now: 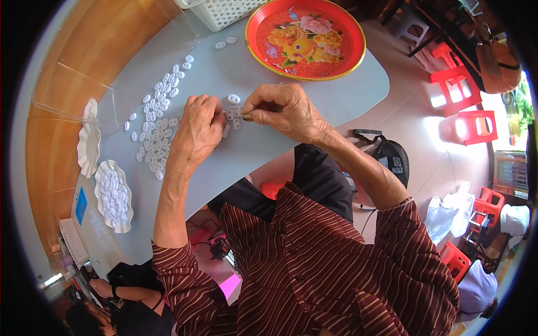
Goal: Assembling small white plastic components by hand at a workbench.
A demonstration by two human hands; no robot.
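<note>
Small white oval plastic pieces with two slots or holes lie in a long loose spread [157,137] on the pale blue-grey table [358,87]. My left hand [196,127] rests just right of this spread, its fingers curled down; whatever they hold is hidden. Opposite it, my right hand [284,112] pinches with thumb and forefinger, and what is in the pinch is too small to name. Between both hands sits a small cluster of the same pieces [236,122], partly covered by the fingers. One single oval piece [233,99] lies just beyond it.
A red round flowered tray [347,36] and a white perforated basket [221,14] stand at the far side. White scalloped dishes are at left, one holding white pieces [114,196]. A clear panel [73,89] borders the table. A co-worker [137,302] sits lower left; red stools [476,126] stand right.
</note>
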